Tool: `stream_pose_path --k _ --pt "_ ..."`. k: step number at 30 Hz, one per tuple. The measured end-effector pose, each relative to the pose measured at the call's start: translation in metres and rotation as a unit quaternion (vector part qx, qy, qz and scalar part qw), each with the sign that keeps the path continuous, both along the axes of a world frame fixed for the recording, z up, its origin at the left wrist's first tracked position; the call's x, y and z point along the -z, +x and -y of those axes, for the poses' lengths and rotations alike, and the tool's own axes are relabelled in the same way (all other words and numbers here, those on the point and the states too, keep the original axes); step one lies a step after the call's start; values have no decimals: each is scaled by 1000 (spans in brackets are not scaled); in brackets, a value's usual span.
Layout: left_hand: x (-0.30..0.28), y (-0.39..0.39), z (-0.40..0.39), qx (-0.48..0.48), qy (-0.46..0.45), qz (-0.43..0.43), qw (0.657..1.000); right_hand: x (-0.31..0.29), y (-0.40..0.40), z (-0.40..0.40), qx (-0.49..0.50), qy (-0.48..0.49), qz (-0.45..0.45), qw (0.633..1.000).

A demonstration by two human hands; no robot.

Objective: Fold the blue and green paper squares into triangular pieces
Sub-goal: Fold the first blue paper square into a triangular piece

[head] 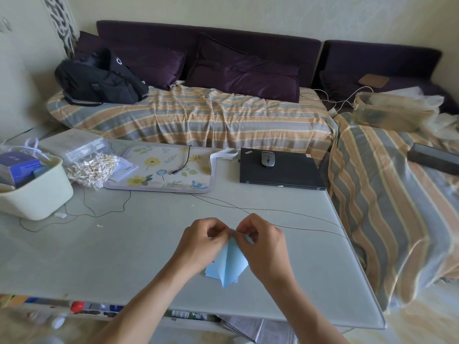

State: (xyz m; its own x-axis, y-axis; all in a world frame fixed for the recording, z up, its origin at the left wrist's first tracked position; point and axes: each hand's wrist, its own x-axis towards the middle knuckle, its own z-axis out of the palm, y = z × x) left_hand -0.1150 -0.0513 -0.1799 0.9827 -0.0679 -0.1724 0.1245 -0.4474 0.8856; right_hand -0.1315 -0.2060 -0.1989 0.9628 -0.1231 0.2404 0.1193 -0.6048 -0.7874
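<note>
Both hands meet over the near middle of the pale tabletop; the left hand and the right hand each pinch the top point of the blue paper with curled fingers, so the paper hangs partly folded, its lower tip close to the near edge; whether it touches the surface I cannot tell. Bare tabletop lies to the left and right of the hands; the right edge runs just beside the striped bed cover. A thin dark cable crosses the surface just behind the hands. At the far left a cream bin holds a purple box and other small items; beside it lies a clear bag of cotton swabs. Further back sit a floral mat and a closed black laptop with a grey mouse on its lid. A black backpack rests on the bed behind.
</note>
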Motion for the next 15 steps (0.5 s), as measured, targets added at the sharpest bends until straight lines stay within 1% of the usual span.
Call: stream_pose_path --k 3,5,8,11,15 --pt "-2 -4 2 -13 -83 -56 995 5 -1 -4 -9 -90 49 995" --pt "-2 -3 2 -31 -103 -66 992 6 -3 -7 -21 -110 65 992" --pt "-1 -2 0 -63 -119 -63 989 5 -3 -9 -38 -74 80 993" --pt "-3 -1 0 -72 -155 -78 982 3 -1 -8 -43 -64 82 994" --pt "-6 -3 2 -53 -175 -84 980 1 0 -5 -43 -19 27 999"
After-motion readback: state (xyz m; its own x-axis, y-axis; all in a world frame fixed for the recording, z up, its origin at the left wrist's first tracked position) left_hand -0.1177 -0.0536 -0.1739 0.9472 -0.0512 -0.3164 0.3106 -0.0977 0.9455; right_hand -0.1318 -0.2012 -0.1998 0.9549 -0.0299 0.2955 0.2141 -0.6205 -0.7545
